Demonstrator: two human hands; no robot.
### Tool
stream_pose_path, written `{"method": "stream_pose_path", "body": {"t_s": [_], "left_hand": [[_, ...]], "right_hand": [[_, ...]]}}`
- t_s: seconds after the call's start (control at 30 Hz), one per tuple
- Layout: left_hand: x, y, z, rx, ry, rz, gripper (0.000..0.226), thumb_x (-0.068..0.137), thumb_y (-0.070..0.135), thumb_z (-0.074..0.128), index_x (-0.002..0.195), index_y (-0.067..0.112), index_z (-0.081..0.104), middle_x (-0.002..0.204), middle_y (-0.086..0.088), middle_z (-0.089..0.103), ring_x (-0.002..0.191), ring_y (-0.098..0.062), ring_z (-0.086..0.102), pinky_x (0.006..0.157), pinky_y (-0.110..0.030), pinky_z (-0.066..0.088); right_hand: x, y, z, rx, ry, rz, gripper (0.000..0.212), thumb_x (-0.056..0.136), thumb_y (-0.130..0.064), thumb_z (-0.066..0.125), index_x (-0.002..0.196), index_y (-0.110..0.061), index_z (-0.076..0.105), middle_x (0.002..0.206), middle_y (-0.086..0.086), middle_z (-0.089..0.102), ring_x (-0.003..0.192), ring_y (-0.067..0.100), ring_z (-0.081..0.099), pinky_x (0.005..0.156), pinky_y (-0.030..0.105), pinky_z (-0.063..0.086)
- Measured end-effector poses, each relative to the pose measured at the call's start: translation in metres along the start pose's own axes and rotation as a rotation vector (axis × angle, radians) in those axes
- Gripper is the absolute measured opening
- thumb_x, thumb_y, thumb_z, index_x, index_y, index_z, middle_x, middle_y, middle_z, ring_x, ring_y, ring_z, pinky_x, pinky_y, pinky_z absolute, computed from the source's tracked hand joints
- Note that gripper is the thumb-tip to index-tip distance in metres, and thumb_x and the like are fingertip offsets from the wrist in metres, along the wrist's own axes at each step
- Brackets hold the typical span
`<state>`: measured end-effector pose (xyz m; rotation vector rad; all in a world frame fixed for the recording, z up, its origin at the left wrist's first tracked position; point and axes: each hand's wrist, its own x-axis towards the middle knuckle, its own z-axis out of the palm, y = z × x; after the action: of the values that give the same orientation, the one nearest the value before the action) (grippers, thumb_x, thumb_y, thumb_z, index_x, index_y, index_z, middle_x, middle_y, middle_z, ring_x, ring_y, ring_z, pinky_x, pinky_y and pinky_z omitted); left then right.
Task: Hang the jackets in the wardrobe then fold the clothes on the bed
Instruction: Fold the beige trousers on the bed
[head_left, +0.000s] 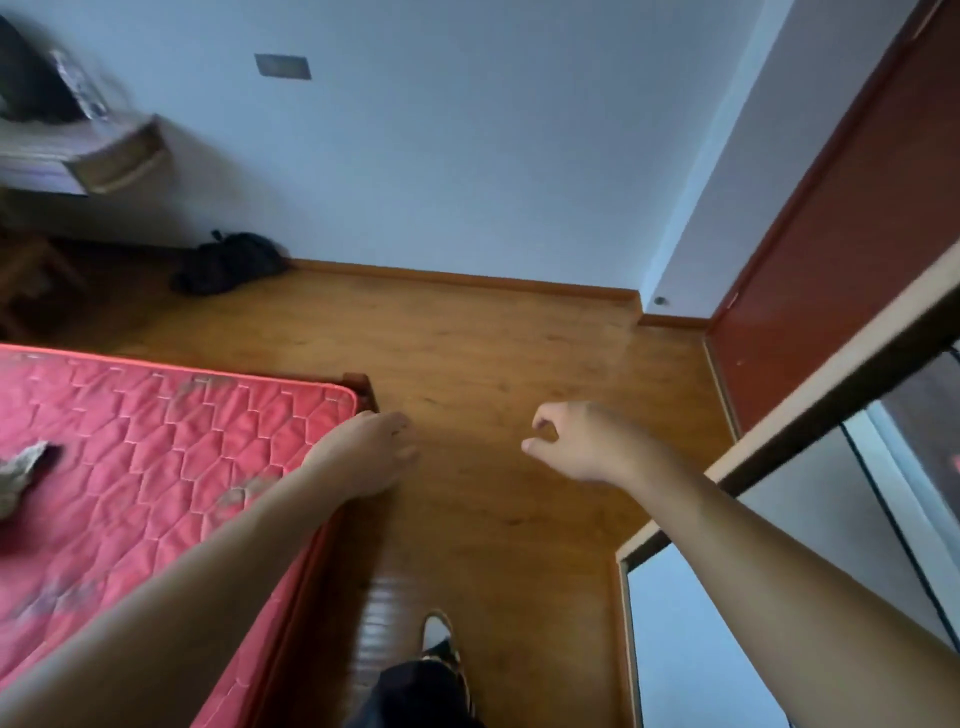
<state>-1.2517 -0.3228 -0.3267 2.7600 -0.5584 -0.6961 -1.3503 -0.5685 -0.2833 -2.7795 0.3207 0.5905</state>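
A bed with a bare red quilted mattress (156, 457) fills the left side. One crumpled grey-brown garment (21, 467) lies on it at the left edge of view. My left hand (363, 452) hangs over the mattress's near corner, fingers relaxed, holding nothing. My right hand (571, 441) is out over the wooden floor with fingers loosely curled and empty. The wardrobe (779, 431) with its mirrored sliding door stands at the right, just past my right forearm.
A dark bag (228, 265) lies on the floor by the far wall. A wooden desk (78, 161) with dark items stands at the upper left. A dark red door (831, 249) is at the right. My foot (439, 634) is on the floor below.
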Motion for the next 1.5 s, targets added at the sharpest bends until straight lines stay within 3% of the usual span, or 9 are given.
{"method": "stream_pose_path", "body": {"t_s": [0.23, 0.43, 0.63, 0.97, 1.07, 1.13, 1.3, 1.5], "left_hand": [[0.136, -0.072, -0.067, -0.112, 0.08, -0.162, 0.054, 0.093, 0.042, 0.06, 0.145, 0.025, 0.053, 0.143, -0.009, 0.058, 0.129, -0.028, 0.055, 0.105, -0.039, 0.046], [0.229, -0.133, -0.146, -0.163, 0.087, -0.297, 0.051, 0.093, 0.037, 0.058, 0.143, 0.026, 0.054, 0.139, -0.011, 0.059, 0.124, -0.029, 0.057, 0.095, -0.036, 0.047], [0.314, -0.187, -0.198, -0.234, 0.135, -0.43, 0.051, 0.095, 0.036, 0.058, 0.143, 0.022, 0.053, 0.139, -0.012, 0.058, 0.127, -0.027, 0.056, 0.1, -0.035, 0.046], [0.468, -0.281, -0.255, -0.428, 0.28, -0.813, 0.055, 0.088, 0.047, 0.057, 0.137, 0.021, 0.059, 0.13, -0.01, 0.061, 0.123, -0.028, 0.056, 0.103, -0.04, 0.047], [0.498, -0.318, -0.255, -0.506, 0.342, -0.892, 0.077, 0.069, 0.066, 0.042, 0.129, 0.024, 0.064, 0.13, -0.004, 0.065, 0.121, -0.022, 0.059, 0.103, -0.04, 0.049], [0.505, -0.321, -0.272, -0.552, 0.384, -0.97, 0.077, 0.068, 0.068, 0.041, 0.129, 0.026, 0.064, 0.137, 0.0, 0.062, 0.128, -0.019, 0.056, 0.106, -0.041, 0.047], [0.508, -0.328, -0.323, -0.627, 0.442, -1.159, 0.041, 0.095, 0.031, 0.058, 0.134, 0.018, 0.062, 0.142, -0.005, 0.059, 0.13, -0.022, 0.053, 0.1, -0.03, 0.041], [0.499, -0.402, -0.32, -0.742, 0.503, -1.386, 0.05, 0.091, 0.038, 0.058, 0.139, 0.024, 0.057, 0.139, -0.008, 0.061, 0.127, -0.025, 0.057, 0.102, -0.039, 0.048]], "right_hand": [[0.198, -0.06, -0.06, -0.105, -0.042, -0.129, 0.049, 0.099, -0.06, 0.048, 0.137, -0.031, 0.055, 0.136, 0.002, 0.061, 0.11, 0.023, 0.063, 0.09, 0.04, 0.054], [0.342, -0.121, -0.125, -0.148, -0.064, -0.235, 0.047, 0.1, -0.057, 0.049, 0.138, -0.03, 0.055, 0.133, 0.0, 0.062, 0.11, 0.021, 0.062, 0.089, 0.04, 0.056], [0.489, -0.175, -0.167, -0.196, -0.115, -0.357, 0.046, 0.099, -0.057, 0.052, 0.136, -0.03, 0.056, 0.128, -0.001, 0.064, 0.106, 0.019, 0.063, 0.086, 0.036, 0.057], [0.761, -0.285, -0.221, -0.367, -0.186, -0.748, 0.048, 0.097, -0.062, 0.051, 0.135, -0.033, 0.056, 0.133, -0.004, 0.065, 0.109, 0.017, 0.065, 0.084, 0.032, 0.058], [0.816, -0.329, -0.247, -0.414, -0.222, -0.857, 0.047, 0.098, -0.061, 0.05, 0.135, -0.033, 0.056, 0.134, -0.004, 0.064, 0.111, 0.017, 0.065, 0.085, 0.033, 0.058], [0.845, -0.366, -0.259, -0.453, -0.232, -0.934, 0.048, 0.097, -0.061, 0.049, 0.135, -0.033, 0.057, 0.131, -0.004, 0.066, 0.109, 0.017, 0.065, 0.087, 0.036, 0.058], [0.885, -0.462, -0.253, -0.523, -0.265, -1.151, 0.043, 0.099, -0.058, 0.051, 0.134, -0.032, 0.056, 0.129, -0.005, 0.065, 0.106, 0.015, 0.066, 0.078, 0.027, 0.058], [0.906, -0.587, -0.214, -0.636, -0.303, -1.357, 0.042, 0.097, -0.058, 0.053, 0.129, -0.032, 0.059, 0.125, -0.007, 0.066, 0.104, 0.013, 0.066, 0.083, 0.034, 0.061]]}}
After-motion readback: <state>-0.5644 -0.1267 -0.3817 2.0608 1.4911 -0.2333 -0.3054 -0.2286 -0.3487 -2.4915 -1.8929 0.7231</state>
